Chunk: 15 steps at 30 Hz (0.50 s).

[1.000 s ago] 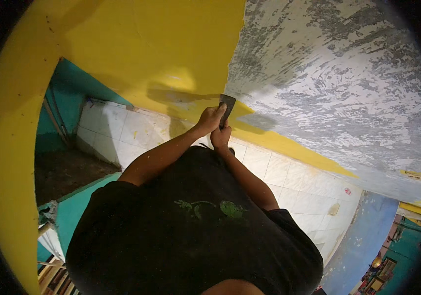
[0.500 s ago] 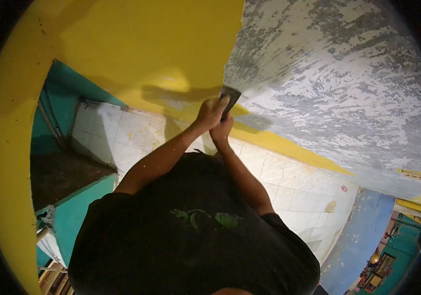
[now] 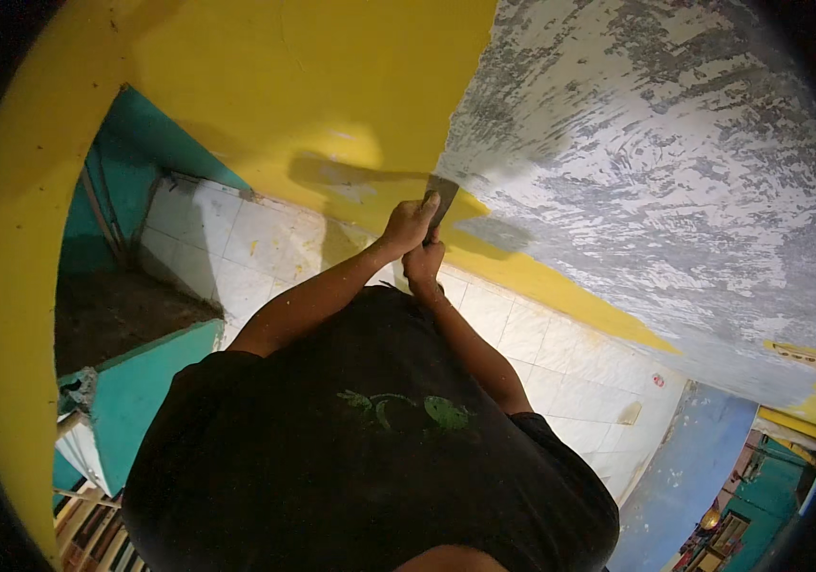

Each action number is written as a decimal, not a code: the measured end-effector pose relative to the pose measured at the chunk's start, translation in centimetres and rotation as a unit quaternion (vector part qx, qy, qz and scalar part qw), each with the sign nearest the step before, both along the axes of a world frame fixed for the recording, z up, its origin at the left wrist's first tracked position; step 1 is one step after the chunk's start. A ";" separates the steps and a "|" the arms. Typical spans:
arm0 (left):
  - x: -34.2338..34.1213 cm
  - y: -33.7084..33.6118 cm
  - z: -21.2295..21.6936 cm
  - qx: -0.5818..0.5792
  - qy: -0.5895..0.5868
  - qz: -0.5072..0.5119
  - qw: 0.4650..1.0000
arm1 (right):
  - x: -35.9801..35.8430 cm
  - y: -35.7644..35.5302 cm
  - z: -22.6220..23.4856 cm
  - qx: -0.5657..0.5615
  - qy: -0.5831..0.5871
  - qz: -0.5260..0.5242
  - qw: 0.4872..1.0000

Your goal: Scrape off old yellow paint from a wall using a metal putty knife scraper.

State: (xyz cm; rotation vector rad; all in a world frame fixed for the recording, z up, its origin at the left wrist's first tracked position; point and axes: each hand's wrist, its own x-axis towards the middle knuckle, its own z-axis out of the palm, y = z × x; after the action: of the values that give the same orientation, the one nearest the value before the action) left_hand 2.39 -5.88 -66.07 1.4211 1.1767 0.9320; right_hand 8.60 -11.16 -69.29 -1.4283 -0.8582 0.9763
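A scraper [image 3: 443, 194] with a wide, dark, flat blade is held in front of the wall, its blade at the ragged edge between yellow paint [image 3: 370, 76] and a bared grey-and-white patch [image 3: 637, 172]. Wrapped round it high up, my left hand [image 3: 408, 229] has its thumb along the blade. Just below, my right hand [image 3: 424, 264] is closed on the handle, which is mostly hidden by the fingers. Whether the blade touches the wall, I cannot tell. Both hands cast shadows on the yellow paint.
White floor tiles [image 3: 560, 381] run along the wall's foot, with yellow flakes at left. A turquoise ledge [image 3: 165, 381] with a brown top stands left. At right are a low blue wall [image 3: 689, 458] and a small hole [image 3: 799, 355] in the wall.
The scraper has shifted slightly left and down against the wall, and its blade stands more upright. Both hands moved with it and keep their grip. The whole view has turned slightly.
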 end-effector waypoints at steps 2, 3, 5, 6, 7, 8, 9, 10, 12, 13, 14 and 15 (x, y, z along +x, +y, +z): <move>-0.2 0.8 3.4 0.004 -0.004 -0.005 1.000 | 0.3 0.9 1.0 0.035 -0.012 0.002 0.999; -0.5 1.0 4.0 0.009 -0.007 -0.008 1.000 | 0.2 1.4 2.1 0.041 -0.005 0.014 0.999; -0.3 0.7 3.1 -0.007 -0.041 -0.014 0.999 | 0.0 1.8 2.7 0.054 0.003 0.028 0.998; -0.1 1.2 2.3 -0.016 -0.075 -0.021 0.997 | 0.0 1.7 2.0 0.059 0.003 0.028 0.998; 0.1 1.4 0.9 -0.011 -0.076 -0.021 0.997 | -0.1 1.3 1.2 0.043 0.028 0.017 0.999; 0.3 1.2 -1.4 -0.003 -0.066 -0.017 0.998 | -0.2 0.6 0.7 0.025 0.052 0.009 0.998; 0.2 0.8 -1.9 0.005 -0.057 -0.009 0.998 | -0.1 0.1 0.5 -0.049 0.004 0.015 0.999; 0.2 0.8 -2.3 0.007 -0.059 -0.003 0.998 | -0.1 0.0 0.3 -0.047 0.002 0.020 0.999; 0.0 0.6 -0.7 0.008 -0.005 -0.016 1.000 | -0.2 0.1 0.3 0.001 -0.013 -0.002 1.000; -0.2 0.5 0.4 0.009 -0.005 -0.014 1.000 | -0.3 0.2 0.6 -0.007 0.013 -0.002 1.000; -0.6 0.4 2.5 -0.003 -0.023 -0.022 1.000 | -0.2 0.2 0.5 -0.005 0.012 -0.002 1.000; -0.7 0.3 3.6 -0.015 -0.040 -0.030 0.999 | 0.0 0.3 0.5 -0.020 0.005 0.010 1.000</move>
State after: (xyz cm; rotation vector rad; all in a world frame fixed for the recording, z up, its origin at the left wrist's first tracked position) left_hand 1.70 -5.55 -62.47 1.3749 1.0796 0.9175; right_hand 8.56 -10.84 -68.76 -1.4511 -0.8503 1.0198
